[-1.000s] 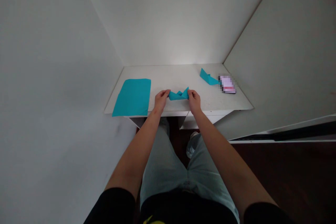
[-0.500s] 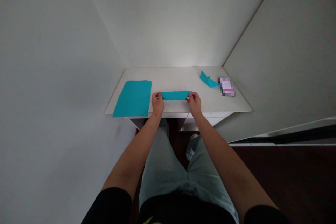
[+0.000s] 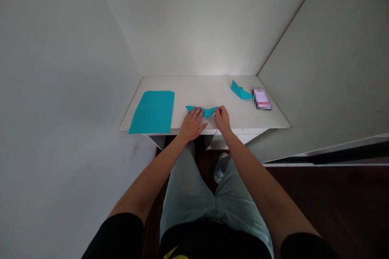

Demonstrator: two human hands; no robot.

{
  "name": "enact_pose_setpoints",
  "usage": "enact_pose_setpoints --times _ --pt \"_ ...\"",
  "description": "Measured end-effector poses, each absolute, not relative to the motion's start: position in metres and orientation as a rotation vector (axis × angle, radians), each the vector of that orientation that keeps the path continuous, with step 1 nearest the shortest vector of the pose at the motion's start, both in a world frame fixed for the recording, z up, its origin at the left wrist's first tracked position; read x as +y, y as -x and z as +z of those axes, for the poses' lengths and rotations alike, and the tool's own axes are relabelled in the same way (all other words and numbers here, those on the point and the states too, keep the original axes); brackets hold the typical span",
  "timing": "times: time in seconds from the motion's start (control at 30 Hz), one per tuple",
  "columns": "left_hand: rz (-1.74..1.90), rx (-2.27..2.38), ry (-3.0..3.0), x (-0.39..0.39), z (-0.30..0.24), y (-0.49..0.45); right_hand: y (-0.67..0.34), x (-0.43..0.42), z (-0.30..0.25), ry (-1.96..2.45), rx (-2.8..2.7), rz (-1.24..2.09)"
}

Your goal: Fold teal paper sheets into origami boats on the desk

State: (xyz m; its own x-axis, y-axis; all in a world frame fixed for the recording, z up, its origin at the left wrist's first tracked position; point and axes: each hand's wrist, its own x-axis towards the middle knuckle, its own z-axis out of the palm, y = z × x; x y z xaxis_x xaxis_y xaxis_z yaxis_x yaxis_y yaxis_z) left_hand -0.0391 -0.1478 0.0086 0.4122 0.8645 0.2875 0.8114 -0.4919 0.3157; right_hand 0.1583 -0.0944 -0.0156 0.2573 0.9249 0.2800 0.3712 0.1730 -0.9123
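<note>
A narrow strip of folded teal paper [image 3: 208,112] lies near the front edge of the white table. My left hand [image 3: 192,124] rests flat across its left part, fingers spread and thumb out to the right, hiding some of the paper. At the strip's right end, my right hand [image 3: 222,119] pinches the tip, which is raised at a slant. A folded teal paper boat [image 3: 241,91] stands farther back on the right. To the left lies a flat stack or sheet of teal paper [image 3: 153,112], overhanging the front edge.
A phone [image 3: 261,98], its screen pixelated, lies beside the paper boat on the white table [image 3: 194,85]. Walls enclose the table at the left, back and right. Below the tabletop is a white drawer [image 3: 227,140], with my legs in front.
My left hand has let go of the strip's left end and moved right, now flat on the paper. The strip has bent from straight, its right end slanting up in my right hand.
</note>
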Motion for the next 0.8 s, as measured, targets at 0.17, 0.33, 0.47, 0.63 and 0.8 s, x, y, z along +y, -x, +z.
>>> enact_pose_setpoints --times 0.17,0.33,0.47,0.63,0.8 --pt "0.555 1.441 -2.527 -0.140 0.005 0.042 -0.162 -0.099 -0.014 1.352 -1.194 0.501" --pt "0.542 1.486 -2.511 -0.142 0.005 0.039 -0.151 -0.123 -0.004 1.328 -1.671 0.320" --pt "0.410 1.546 -2.490 -0.141 0.007 0.039 -0.134 -0.138 -0.006 1.273 -2.176 0.466" --pt "0.475 1.577 -2.431 -0.133 0.006 0.056 -0.149 -0.143 -0.015 1.371 -2.254 0.451" --pt "0.558 1.677 -2.344 -0.128 0.006 0.075 -0.190 -0.144 -0.009 1.495 -2.299 0.403"
